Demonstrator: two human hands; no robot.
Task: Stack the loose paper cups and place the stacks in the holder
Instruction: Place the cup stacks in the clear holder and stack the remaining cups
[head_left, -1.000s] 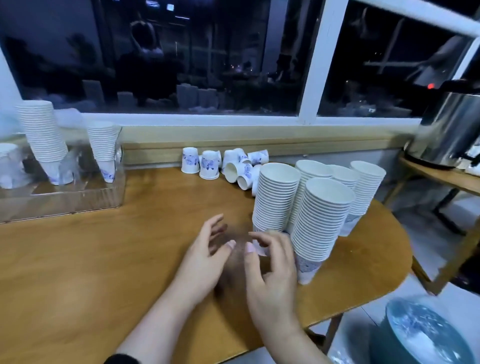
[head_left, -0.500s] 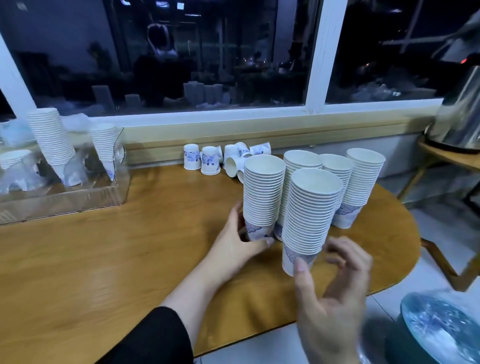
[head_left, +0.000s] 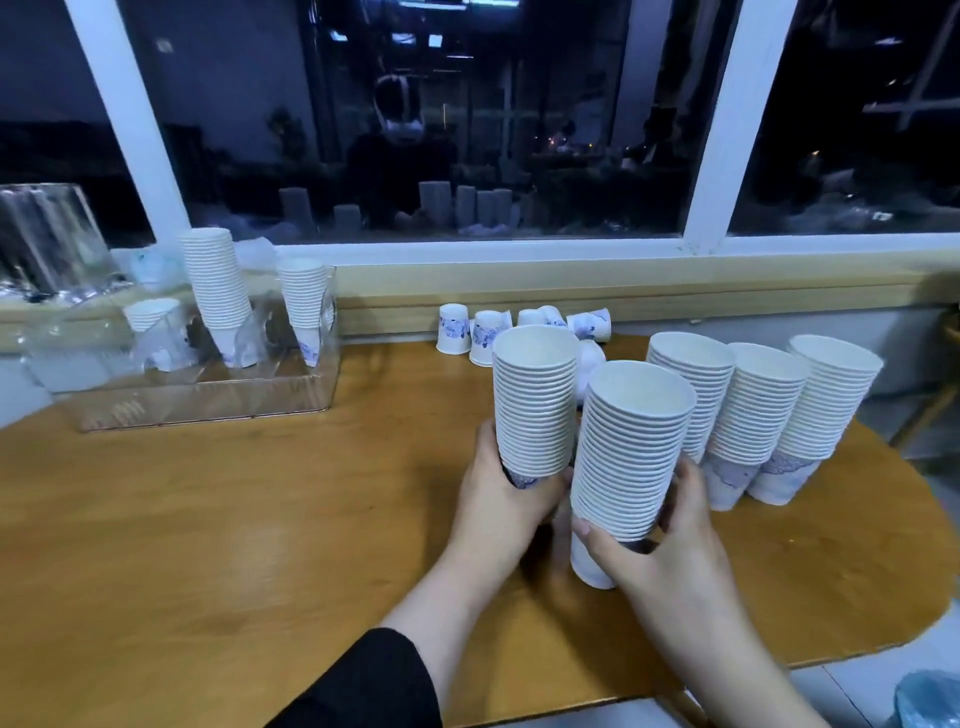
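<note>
Left hand: the left hand (head_left: 501, 493) is wrapped around the bottom of a tall cup stack (head_left: 535, 405) and holds it upright.
Right hand: the right hand (head_left: 660, 540) grips the bottom of a second, taller cup stack (head_left: 628, 452), just right of the first one. I cannot tell if either stack sits on the table or is lifted.
Table: a wooden table (head_left: 208, 519) is under everything.
Waiting stacks: three more stacks (head_left: 748, 410) stand in a row on the table, just right of the held ones.
Loose cups: a few single paper cups (head_left: 485, 332) with blue flowers sit at the back of the table, by the window. Some are upside down and some lie on their side.
Holder: a clear plastic holder (head_left: 208, 395) sits at the left back part of the table. It has three cup stacks (head_left: 218, 291) in it: one tall, one middle, one short.
</note>
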